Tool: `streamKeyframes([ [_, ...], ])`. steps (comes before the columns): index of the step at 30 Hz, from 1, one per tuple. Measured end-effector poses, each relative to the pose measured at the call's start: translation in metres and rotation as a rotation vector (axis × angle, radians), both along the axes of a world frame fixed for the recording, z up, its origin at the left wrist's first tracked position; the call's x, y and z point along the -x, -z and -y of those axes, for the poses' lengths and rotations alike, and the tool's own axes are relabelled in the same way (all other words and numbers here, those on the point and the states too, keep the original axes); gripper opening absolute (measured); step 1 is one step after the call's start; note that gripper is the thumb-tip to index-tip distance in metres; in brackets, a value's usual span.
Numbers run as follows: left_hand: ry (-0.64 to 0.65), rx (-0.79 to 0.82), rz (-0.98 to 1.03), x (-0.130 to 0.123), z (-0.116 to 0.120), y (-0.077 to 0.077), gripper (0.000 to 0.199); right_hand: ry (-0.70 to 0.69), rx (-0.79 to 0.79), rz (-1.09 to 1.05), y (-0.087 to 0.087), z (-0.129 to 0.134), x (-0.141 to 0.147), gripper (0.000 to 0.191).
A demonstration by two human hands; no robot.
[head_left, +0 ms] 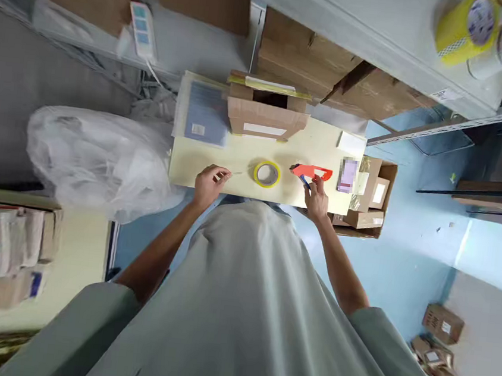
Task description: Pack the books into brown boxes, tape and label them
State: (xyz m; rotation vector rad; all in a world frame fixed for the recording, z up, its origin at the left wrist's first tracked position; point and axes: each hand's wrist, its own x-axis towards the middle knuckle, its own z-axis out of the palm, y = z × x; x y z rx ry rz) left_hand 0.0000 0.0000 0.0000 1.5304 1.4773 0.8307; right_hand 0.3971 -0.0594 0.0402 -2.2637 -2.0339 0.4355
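Observation:
My left hand [210, 185] is over the table's near edge, thumb and fingers pinched together. A thin, pale strip [240, 172] reaches from its fingertips toward a roll of tape [266, 174] with a yellow rim, which lies flat. What the strip is made of is too small to tell. On the other side of the roll, my right hand [316, 203] has its fingers closed on a slim blue pen-like tool [305, 182]. Just beyond those fingers lies a red tape dispenser [309, 171], close to or touching them.
A cardboard box [262, 117] stands at the back of the table [191, 161], beside a blue plastic packet [207, 111]. A phone-like item [348, 175] lies at the right end. A carton of small boxes [378, 216] is right of the table; a white plastic bag [97, 154] bulges at left.

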Motion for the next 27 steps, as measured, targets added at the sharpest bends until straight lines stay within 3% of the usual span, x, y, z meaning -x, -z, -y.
streamKeyframes([
  [5, -0.023, 0.023, -0.003, 0.001, 0.000, 0.005, 0.020, -0.391, -0.056, -0.157, -0.001, -0.003, 0.041, 0.027],
  [8, -0.043, 0.029, 0.006, 0.001, 0.000, 0.005, 0.019, -0.584, -0.004, -0.188, 0.011, -0.005, 0.063, 0.025],
  [10, -0.055, 0.020, 0.013, 0.001, 0.001, 0.004, 0.019, -0.642, 0.030, -0.174, 0.022, -0.008, 0.071, 0.030],
  [16, -0.076, 0.026, 0.000, 0.000, 0.004, 0.000, 0.019, -0.630, 0.118, -0.087, 0.048, -0.013, 0.064, 0.042],
  [27, -0.082, 0.034, -0.010, -0.003, 0.005, -0.006, 0.019, -0.605, 0.121, 0.017, 0.055, -0.007, 0.071, 0.040],
])
